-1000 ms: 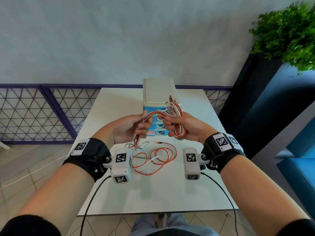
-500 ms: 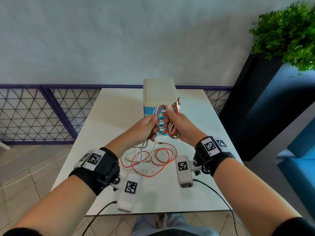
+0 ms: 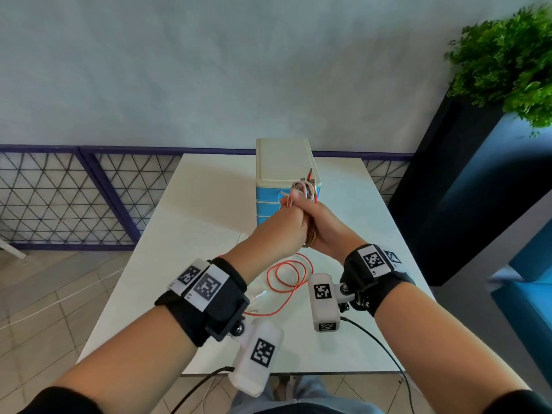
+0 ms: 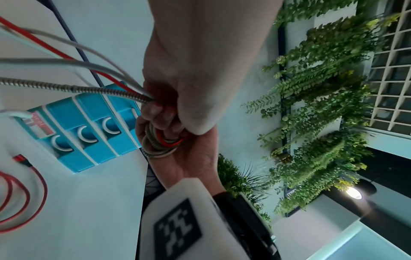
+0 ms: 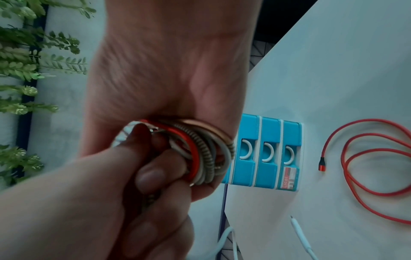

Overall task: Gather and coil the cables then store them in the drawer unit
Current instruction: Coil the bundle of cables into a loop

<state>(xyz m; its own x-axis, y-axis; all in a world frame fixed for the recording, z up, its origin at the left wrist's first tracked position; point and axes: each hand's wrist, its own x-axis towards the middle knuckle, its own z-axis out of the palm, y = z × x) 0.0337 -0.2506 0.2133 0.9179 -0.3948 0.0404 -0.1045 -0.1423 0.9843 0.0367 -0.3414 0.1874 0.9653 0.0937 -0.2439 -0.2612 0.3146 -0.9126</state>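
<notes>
— Winding the loose ends onto the coil (image 3: 303, 189), is that where you are?

— Yes. My right hand (image 3: 321, 228) is curled tight round the coil, holding it up in front of the drawer unit (image 3: 286, 162). My left hand (image 3: 279, 227) is closed on the strands (image 4: 73, 68) that trail off it, pressed right against the right one.

— How do you keep it neat?

— I think the trick is to feed each turn flat beside the last, with a light pull from the left so nothing sags, and to keep my right thumb clamped so the loops cannot spring.

— Anything that could snag?

— The tails run down to the surface (image 3: 209, 189), where a red cable (image 3: 288, 274) lies in loose loops, apart from the bundle, with a white one (image 5: 300, 234) near it. I judge I should lift slowly so they do not drag each other.

— And the drawers?

— All shut, as far as I can see, so one hand must be freed before storing.
</notes>
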